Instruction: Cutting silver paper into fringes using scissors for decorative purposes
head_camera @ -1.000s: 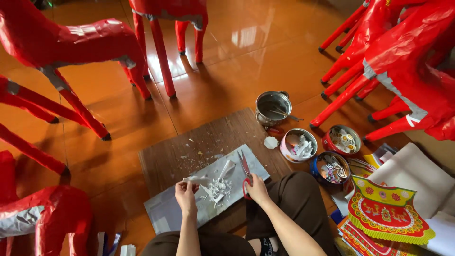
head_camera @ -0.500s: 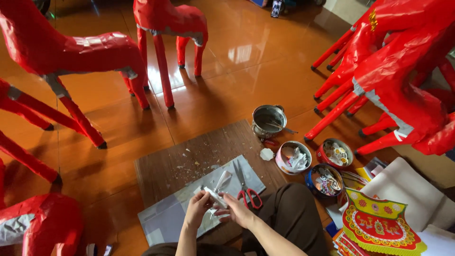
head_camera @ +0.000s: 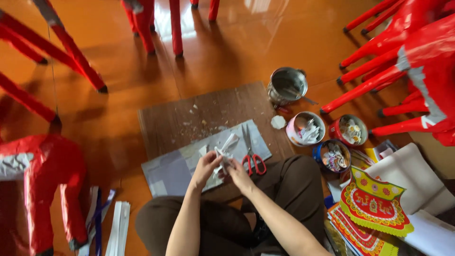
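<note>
Head view: left hand (head_camera: 206,164) and right hand (head_camera: 235,171) both pinch white paper strips (head_camera: 226,148) over grey board (head_camera: 170,170).

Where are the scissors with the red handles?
In the head view, the scissors lie on the grey sheet on the floor, just right of the right hand, with the round tins further right.

Left hand (head_camera: 207,167) and right hand (head_camera: 237,171) grip white paper (head_camera: 224,150) beside red-handled scissors (head_camera: 251,152).

Paper scrap (head_camera: 226,148) half-hidden by hands (head_camera: 222,167)
</note>
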